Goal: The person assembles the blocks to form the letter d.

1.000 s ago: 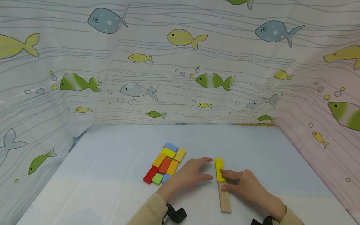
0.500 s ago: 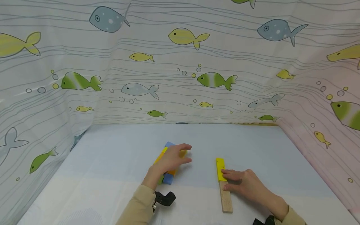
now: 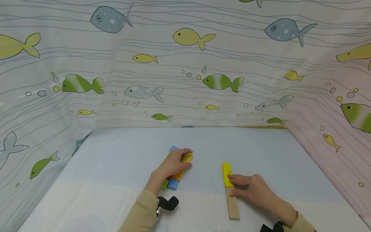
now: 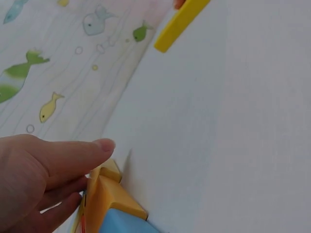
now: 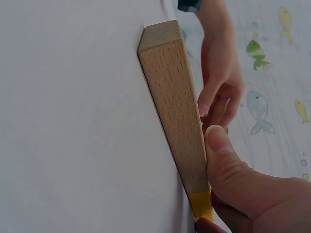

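My left hand hovers over a cluster of coloured wooden blocks, its thumb and fingers curved about the light yellow block. In the left wrist view the thumb stands just above an orange block and a blue block; whether it touches them is unclear. The hand hides much of the cluster. My right hand rests its fingertips on a yellow block and its thumb against the side of a plain wooden block. These two blocks lie end to end in one line.
At the cluster's far end a blue block shows, and a green block at its near end. A fish-print curtain stands behind and beside the white tabletop.
My left hand has moved left, away from the yellow block, to the coloured cluster, and its fingers have drawn slightly closer together. The right hand and its two blocks have stayed in place.
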The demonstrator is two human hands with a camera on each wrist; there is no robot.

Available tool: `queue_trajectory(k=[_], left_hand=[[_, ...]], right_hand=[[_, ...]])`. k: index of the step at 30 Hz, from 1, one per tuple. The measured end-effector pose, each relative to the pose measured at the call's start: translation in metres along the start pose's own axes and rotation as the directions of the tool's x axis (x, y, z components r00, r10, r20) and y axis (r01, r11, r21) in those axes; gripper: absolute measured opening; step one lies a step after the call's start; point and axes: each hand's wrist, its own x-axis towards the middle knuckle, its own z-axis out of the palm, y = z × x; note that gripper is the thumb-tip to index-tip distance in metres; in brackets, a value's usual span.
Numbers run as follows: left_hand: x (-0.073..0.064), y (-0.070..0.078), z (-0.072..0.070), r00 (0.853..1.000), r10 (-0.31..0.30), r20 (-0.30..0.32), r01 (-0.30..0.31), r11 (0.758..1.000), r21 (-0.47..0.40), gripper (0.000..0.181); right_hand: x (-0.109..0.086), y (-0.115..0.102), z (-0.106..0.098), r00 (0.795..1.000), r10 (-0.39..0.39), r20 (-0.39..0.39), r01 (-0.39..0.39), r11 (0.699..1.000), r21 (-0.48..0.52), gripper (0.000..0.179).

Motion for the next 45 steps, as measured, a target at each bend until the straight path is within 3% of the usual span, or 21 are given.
queue_trajectory(k=[11, 19, 26, 45], left_hand=[[-0.0009, -0.0024, -0.001, 1.0, 0.019, 0.011, -0.02, 1.0, 0.02, 0.048], [-0.0012, -0.0057, -0.0031, 0.999, -0.002, 0.033, 0.002, 1.0, 0.009, 0.051], [-0.0008, -0.003, -0.0026, 0.999, -0.04, 0.026, 0.041, 0.999, -0.006, 0.052], [0.0016, -0.0056, 0.0038, 0.999, -0.052, -0.006, 0.051, 0.999, -0.016, 0.061]], right_hand=[[0.0007, -0.0016, 0.0008, 1.0, 0.023, 0.005, -0.023, 1.0, 0.004, 0.052], [0.0013, -0.002, 0.0003, 0.999, 0.042, 0.021, -0.043, 0.999, 0.019, 0.053], [0.0018, -0.0033, -0.0013, 0.999, 0.029, 0.014, -0.03, 0.999, 0.02, 0.053], [-0.0002, -0.0027, -0.0012, 0.999, 0.043, 0.012, -0.043, 0.999, 0.029, 0.053]])
